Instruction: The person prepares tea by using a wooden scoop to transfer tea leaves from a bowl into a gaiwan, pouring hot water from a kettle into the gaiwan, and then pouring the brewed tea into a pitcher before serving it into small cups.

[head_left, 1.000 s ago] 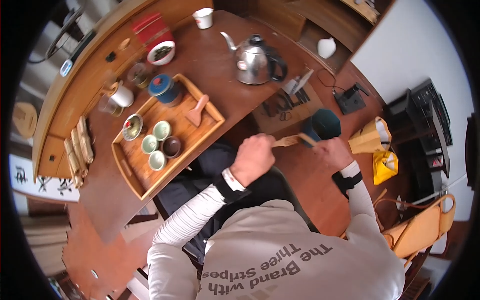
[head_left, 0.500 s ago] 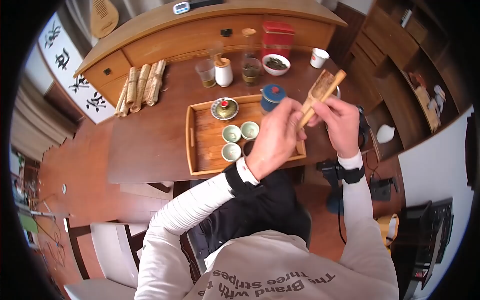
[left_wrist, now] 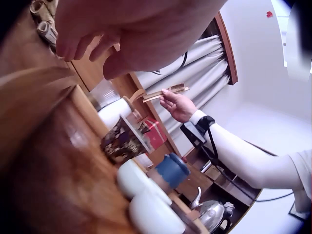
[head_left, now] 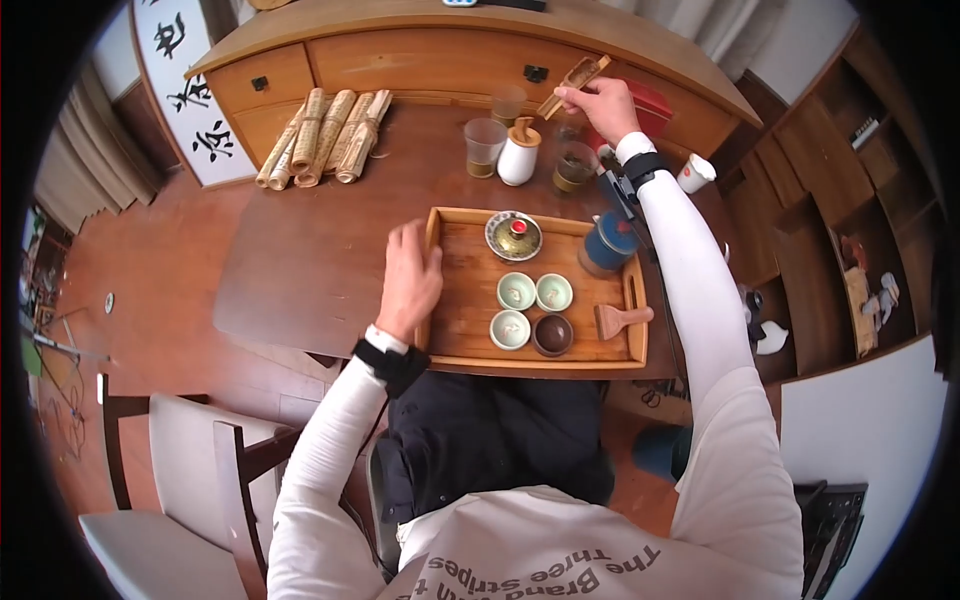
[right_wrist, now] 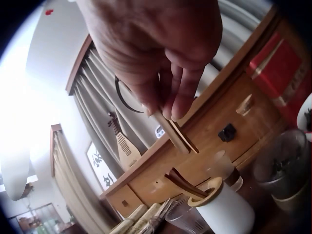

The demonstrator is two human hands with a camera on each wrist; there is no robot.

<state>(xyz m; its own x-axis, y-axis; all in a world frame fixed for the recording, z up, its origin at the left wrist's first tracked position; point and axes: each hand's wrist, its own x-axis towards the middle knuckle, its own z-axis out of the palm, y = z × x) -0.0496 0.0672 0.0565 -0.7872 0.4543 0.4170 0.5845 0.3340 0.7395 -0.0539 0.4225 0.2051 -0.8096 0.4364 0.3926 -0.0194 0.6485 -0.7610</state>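
Over the back of the table, my right hand [head_left: 608, 108] pinches a bamboo scoop [head_left: 582, 72] together with a slim wooden stick between thumb and fingers. Their lower ends hang close above a white holder [right_wrist: 224, 214] with a wooden rim, in which other wooden tools stand. My left hand [head_left: 410, 275] is at the left edge of the wooden tray [head_left: 460, 310], its fingers loosely bent with nothing in them. On the tray are a lidded bowl [head_left: 513, 240], several pale green cups [head_left: 515, 292], a dark cup [head_left: 553, 335], a blue lidded pot [head_left: 608, 245] and a wooden-handled brush [head_left: 622, 320].
Rolled bamboo scrolls [head_left: 325, 135] lie at the back left. Beside the holder stand a clear glass [head_left: 483, 145] and a glass with dark leaves [head_left: 575, 168]. A red box [head_left: 652, 108] and white cup [head_left: 696, 173] are farther right. A kettle [left_wrist: 212, 212] shows in the left wrist view.
My left hand has come away from the scoop and stick and moved left to the tray's edge. My right hand has carried both up and back towards the white holder.
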